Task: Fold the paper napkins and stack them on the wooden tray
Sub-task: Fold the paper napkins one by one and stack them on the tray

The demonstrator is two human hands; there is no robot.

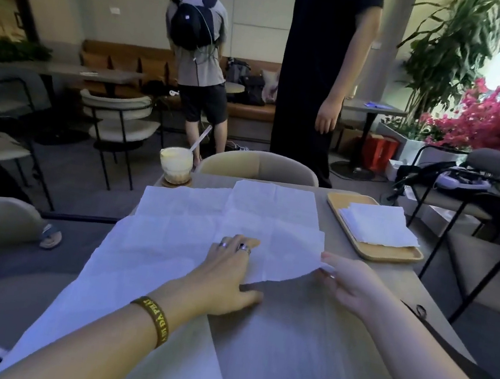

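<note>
Several unfolded white paper napkins (190,229) lie overlapping across the table's left and middle. My left hand (229,271) rests flat, fingers spread, on the top napkin (285,247). My right hand (349,280) pinches that napkin's near right corner, which is lifted a little off the table. At the far right stands the wooden tray (395,258) with a stack of folded napkins (377,224) on it.
A glass with a creamy drink and straw (176,164) stands on a coaster at the table's far left corner. A chair back (259,166) faces me across the table. A person in black (323,70) stands just behind it; another person with a backpack (196,43) stands further off. Chairs flank both sides.
</note>
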